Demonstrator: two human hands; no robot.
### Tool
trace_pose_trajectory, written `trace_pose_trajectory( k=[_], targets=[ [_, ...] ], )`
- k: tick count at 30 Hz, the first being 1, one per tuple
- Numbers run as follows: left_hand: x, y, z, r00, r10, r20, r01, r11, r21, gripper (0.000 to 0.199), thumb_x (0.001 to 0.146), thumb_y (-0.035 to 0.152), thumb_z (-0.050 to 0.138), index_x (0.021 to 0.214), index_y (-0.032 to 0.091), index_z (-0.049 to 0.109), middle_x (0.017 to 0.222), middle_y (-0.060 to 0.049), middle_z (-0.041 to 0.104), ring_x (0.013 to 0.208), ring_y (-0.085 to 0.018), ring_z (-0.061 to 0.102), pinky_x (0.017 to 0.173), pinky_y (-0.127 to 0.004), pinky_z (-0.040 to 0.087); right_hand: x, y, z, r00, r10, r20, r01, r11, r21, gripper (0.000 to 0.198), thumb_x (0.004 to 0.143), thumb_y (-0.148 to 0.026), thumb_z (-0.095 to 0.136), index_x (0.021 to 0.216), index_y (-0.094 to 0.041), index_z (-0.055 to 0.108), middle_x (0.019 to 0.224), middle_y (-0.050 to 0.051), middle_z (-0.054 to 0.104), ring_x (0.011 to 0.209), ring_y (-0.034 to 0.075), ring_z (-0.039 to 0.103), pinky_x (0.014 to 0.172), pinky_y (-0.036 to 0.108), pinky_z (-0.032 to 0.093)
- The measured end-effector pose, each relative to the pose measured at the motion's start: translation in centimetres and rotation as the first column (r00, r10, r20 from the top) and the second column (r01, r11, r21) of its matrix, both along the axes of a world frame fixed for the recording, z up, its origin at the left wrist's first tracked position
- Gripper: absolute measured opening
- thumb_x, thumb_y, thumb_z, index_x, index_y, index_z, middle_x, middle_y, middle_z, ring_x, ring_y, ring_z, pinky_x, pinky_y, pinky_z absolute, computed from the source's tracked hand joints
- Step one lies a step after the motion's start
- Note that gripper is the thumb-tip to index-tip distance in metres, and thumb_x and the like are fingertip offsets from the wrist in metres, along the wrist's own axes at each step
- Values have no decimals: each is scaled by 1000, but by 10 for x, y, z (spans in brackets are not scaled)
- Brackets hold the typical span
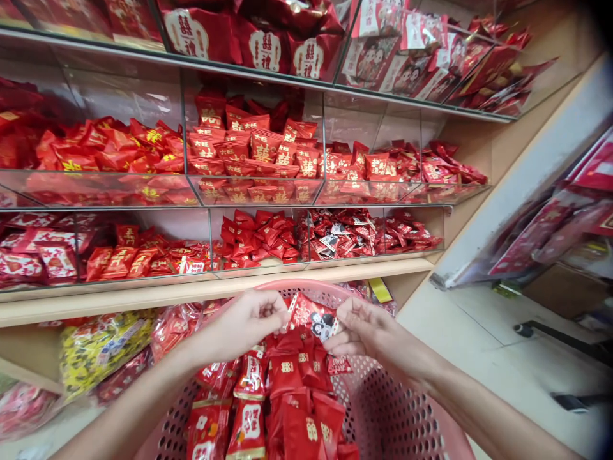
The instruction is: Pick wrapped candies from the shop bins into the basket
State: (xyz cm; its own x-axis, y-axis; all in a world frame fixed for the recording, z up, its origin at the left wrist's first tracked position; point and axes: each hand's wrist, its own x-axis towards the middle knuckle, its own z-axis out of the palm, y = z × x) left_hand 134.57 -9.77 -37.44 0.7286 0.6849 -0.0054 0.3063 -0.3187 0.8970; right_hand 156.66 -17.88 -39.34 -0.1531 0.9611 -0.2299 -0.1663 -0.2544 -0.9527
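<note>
Both hands hold one small red candy packet [313,315] with a cartoon couple printed on it, stretched between them over the basket. My left hand [262,314] pinches its left end, fingers closed. At the right end, my right hand [363,327] grips it between thumb and fingers. Beneath them is a pink perforated plastic basket [397,409]. Inside lie rows of plain red packets with gold lettering [306,421] and, to their left, red packets with white labels and orange prints [249,427].
Clear-fronted shelf bins [258,188] full of red wrapped sweets rise ahead. Under the wooden shelf edge [143,297] sit bulk bags, one a yellow bag [108,351]. Tiled floor [460,332] and a dark chair-like base [565,345] are at right.
</note>
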Motion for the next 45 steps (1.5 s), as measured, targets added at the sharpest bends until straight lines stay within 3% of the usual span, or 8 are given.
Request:
trace_pose_trajectory(
  k=[6, 16, 23, 31, 36, 40, 43, 45],
  targets=[
    [40, 29, 1, 998, -26, 51, 19, 990, 137, 17, 82, 27, 48, 72, 13, 52, 66, 2, 51, 62, -10, 43, 59, -23, 37, 21, 0, -2, 995, -66, 72, 71, 996, -60, 33, 77, -46, 64, 80, -17, 49, 85, 10, 70, 76, 17, 69, 70, 26, 54],
    [106, 65, -63, 930, -51, -364, 188, 917, 351, 19, 73, 11, 47, 55, 15, 50, 55, 2, 48, 54, -10, 42, 52, -23, 34, 28, 2, -42, 972, 113, 205, -40, 942, -333, 25, 81, -38, 57, 71, -19, 45, 62, 8, 68, 58, 16, 68, 53, 23, 54],
    [113, 59, -72, 835, 138, -532, 183, 842, 507, 21, 81, 15, 44, 67, 14, 60, 73, -6, 63, 75, -18, 57, 70, -33, 42, 28, 27, -38, 908, 206, 365, -29, 900, -435, 19, 79, -19, 50, 61, -16, 52, 50, 9, 64, 43, 14, 62, 43, 20, 52],
    [110, 51, -78, 759, 217, -614, 239, 785, 572, 23, 85, 16, 43, 84, 10, 66, 93, -16, 67, 96, -25, 59, 86, -40, 41, 28, 30, -45, 807, 281, 519, -70, 919, -387, 26, 78, -22, 53, 53, -18, 46, 45, 5, 61, 38, 15, 59, 41, 24, 51],
    [102, 51, -65, 796, 209, -567, 207, 787, 581, 22, 82, 15, 46, 80, 12, 68, 88, -18, 67, 91, -29, 60, 78, -38, 43, 37, 40, -35, 805, 161, 571, -49, 977, -206, 16, 78, -21, 54, 64, -20, 49, 44, -2, 59, 37, 13, 57, 36, 20, 46],
    [76, 56, -34, 869, 178, -462, 158, 784, 601, 25, 85, 22, 45, 80, 15, 68, 85, -13, 68, 86, -25, 60, 76, -33, 42, 50, 63, -15, 750, -93, 655, 53, 995, 81, 16, 78, -19, 60, 64, -18, 51, 46, -2, 60, 39, 14, 59, 35, 20, 45],
    [39, 60, -6, 913, 148, -380, 116, 799, 590, 27, 86, 28, 44, 88, 18, 68, 86, -7, 68, 83, -20, 60, 74, -27, 43, 58, 84, -1, 829, -265, 492, 222, 964, 145, 20, 80, -18, 60, 63, -17, 49, 46, 0, 61, 38, 12, 58, 35, 18, 45],
    [7, 60, 6, 962, 106, -251, 26, 880, 473, 31, 86, 37, 45, 82, 17, 69, 80, -4, 68, 77, -19, 60, 70, -25, 44, 60, 99, 4, 871, -329, 364, 315, 944, 98, 22, 83, -18, 57, 63, -16, 49, 47, 1, 61, 38, 10, 57, 36, 16, 45]
  ],
)
